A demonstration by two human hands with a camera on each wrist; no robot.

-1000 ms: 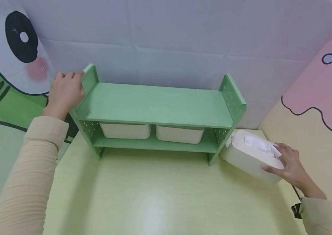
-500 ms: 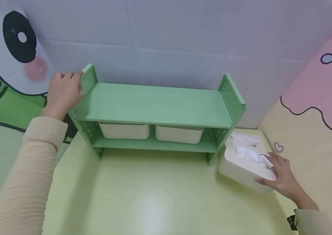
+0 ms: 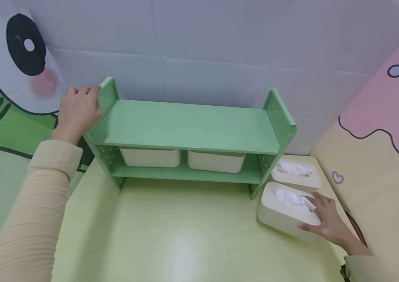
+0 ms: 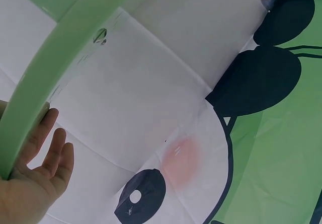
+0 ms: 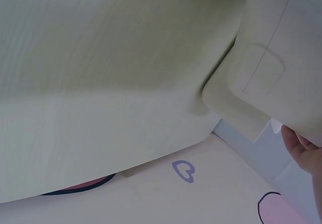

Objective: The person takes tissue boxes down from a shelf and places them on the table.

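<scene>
A green two-tier shelf (image 3: 185,126) stands against the wall in the head view. My left hand (image 3: 79,111) grips the top of its left side panel; in the left wrist view the fingers (image 4: 52,156) lie along one face of the green panel (image 4: 60,63). At the right, my right hand (image 3: 330,221) holds a white tissue box (image 3: 280,217) by one end, thumb on the near side, tissue showing on top. In the right wrist view the box (image 5: 282,83) looks tilted, its underside partly visible. Whether it touches the table cannot be told.
Behind the held box, a second white tissue box (image 3: 312,181) sits by the shelf's right side. Two white bins (image 3: 150,157) stand on the lower shelf level. The pale table (image 3: 185,227) meets a printed wall (image 3: 390,188) at the right.
My right hand has moved the tissue box left and toward me, away from the right wall. The second tissue box has come into view behind it. My left hand stays on the shelf panel.
</scene>
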